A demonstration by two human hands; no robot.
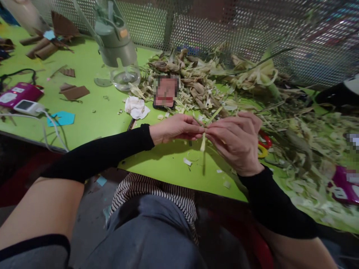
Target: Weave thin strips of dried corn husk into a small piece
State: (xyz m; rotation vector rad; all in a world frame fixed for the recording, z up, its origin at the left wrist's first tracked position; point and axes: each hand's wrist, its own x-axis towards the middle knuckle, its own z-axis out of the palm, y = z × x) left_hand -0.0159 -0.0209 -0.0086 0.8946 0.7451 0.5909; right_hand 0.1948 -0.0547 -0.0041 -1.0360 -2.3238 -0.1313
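Both of your hands meet just above the near part of the green surface (168,164). Your left hand (179,129) pinches the top of a pale husk strip (202,144) between thumb and fingertips. Your right hand (235,144) closes on the same strip from the other side, its fingertips touching the left's. Gripping so close together probably gives you fine control over a thin, floppy piece; its loose end hangs free, clear of the surface. Red and yellow scissor handles (264,145) lie just beyond your right hand, likely for easy reach. Farther back, a heap of dry husks (207,82) spreads along the mesh wall (224,26). A crumpled tissue (136,107) and a clear bottle (119,48) sit off to the left.
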